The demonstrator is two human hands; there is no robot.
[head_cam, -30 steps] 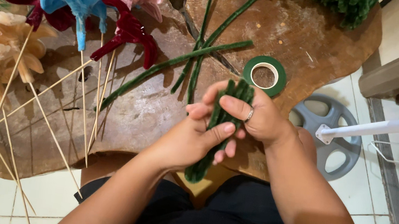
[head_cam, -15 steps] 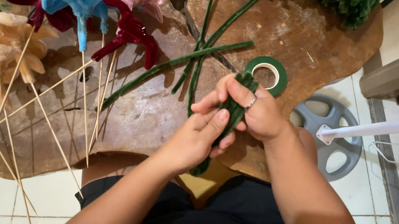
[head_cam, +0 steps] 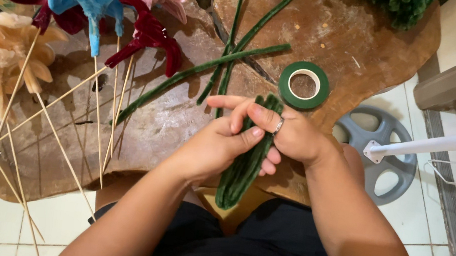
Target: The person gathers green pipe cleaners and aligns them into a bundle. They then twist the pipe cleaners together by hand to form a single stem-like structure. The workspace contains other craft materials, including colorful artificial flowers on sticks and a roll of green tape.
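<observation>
Single head-worn view, looking steeply down from close above the person's lap and forearms. The irregular brown wooden slab table (head_cam: 347, 38) fills the far and left field; pale tiled floor (head_cam: 448, 212) shows at right.

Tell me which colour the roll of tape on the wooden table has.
The roll of tape is dark green with a pale inner core; the head view shows it.
</observation>
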